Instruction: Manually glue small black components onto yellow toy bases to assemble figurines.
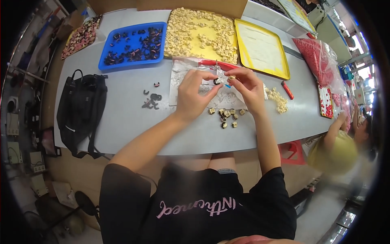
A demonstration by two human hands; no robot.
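Observation:
My left hand (194, 94) pinches a small black ring-like part (216, 81) between thumb and fingers over the grey table (126, 122). My right hand (246, 88) meets it from the right, holding a small cream piece (231, 77) at its fingertips. Both hands hover above a clear plastic bag (178, 77) lying flat. Several joined cream-and-black pieces (226, 117) lie on the table just under my hands. A few loose black parts (152, 100) sit to the left of my left hand.
At the back stand a blue tray (106, 57) of dark parts, a yellow tray (230, 24) heaped with cream pieces and another yellow tray (284, 73). A black bag (80, 110) lies left. Cream pieces (277, 99), a red item (287, 89) and a red bag (317, 57) lie right. Another person (341, 146) sits at right.

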